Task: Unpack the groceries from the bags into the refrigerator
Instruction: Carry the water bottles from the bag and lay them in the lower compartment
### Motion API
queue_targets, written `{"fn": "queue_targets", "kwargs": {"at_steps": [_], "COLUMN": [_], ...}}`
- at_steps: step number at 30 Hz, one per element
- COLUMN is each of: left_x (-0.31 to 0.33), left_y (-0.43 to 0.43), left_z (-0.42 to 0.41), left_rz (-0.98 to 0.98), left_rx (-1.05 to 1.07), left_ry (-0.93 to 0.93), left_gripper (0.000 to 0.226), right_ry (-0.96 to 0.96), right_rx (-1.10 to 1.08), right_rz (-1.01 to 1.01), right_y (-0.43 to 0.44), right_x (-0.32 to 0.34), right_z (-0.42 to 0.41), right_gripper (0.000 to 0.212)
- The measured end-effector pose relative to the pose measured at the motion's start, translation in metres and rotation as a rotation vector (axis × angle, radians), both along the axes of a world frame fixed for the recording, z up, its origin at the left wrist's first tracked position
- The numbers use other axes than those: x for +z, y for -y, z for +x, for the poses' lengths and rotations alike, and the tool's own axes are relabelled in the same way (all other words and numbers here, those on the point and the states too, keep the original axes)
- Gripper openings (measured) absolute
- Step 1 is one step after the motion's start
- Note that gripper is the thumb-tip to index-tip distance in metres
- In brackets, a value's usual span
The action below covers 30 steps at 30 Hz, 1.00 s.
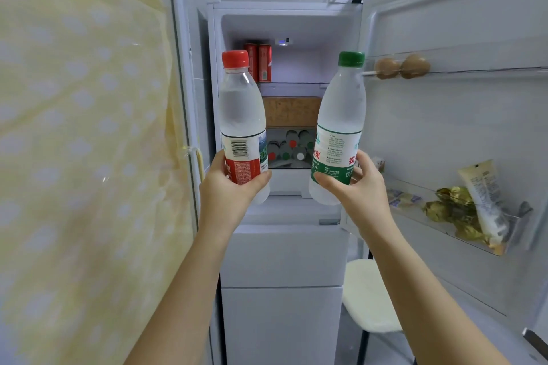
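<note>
Groceries in hand hung roughly upright before the open white refrigerator (284,258): the red-capped clear plastic water bottle (241,115) grasped low by the left hand (229,188), the green-capped clear plastic water bottle (341,115) by the right hand (364,187). Stowing seemed under way; next they probably needed laying flat into the clear drawer (289,148), already crowded with bottles, beneath the brown box (292,111) and two red cans (261,64).

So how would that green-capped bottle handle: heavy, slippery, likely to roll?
Probably heavy for its size: the green-capped bottle looks full nearly to the neck. Its round body would likely roll if laid down. Its cloudy surface hints at condensation, so it may be slippery in the right hand.
</note>
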<state>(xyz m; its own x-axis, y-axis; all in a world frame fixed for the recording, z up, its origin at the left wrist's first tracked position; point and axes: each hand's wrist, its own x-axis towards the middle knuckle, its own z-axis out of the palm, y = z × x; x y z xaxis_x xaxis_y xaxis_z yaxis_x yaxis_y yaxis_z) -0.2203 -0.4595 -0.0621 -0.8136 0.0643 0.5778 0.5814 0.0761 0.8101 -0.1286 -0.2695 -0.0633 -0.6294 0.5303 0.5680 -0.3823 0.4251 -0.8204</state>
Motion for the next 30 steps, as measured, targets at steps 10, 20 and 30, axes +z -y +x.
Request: {"fn": "queue_targets", "kwargs": {"at_steps": [10, 20, 30], "left_x": [-0.028, -0.05, -0.084], "left_y": [-0.063, -0.11, -0.124], "left_z": [-0.059, -0.104, -0.155], "left_rz": [-0.026, -0.053, -0.076], "left_rx": [0.091, 0.158, 0.195], "left_ry": [0.07, 0.183, 0.277], "left_gripper": [0.065, 0.064, 0.066], "right_ry": [0.021, 0.083, 0.203], "right_rx": [0.049, 0.135, 0.137], "right_rz": [-0.043, -0.057, -0.101], "right_y": [-0.063, -0.114, -0.13], "right_x": [-0.027, -0.052, -0.093], "right_z": [-0.069, -0.144, -0.201], "right_gripper": [0.059, 0.063, 0.059]}}
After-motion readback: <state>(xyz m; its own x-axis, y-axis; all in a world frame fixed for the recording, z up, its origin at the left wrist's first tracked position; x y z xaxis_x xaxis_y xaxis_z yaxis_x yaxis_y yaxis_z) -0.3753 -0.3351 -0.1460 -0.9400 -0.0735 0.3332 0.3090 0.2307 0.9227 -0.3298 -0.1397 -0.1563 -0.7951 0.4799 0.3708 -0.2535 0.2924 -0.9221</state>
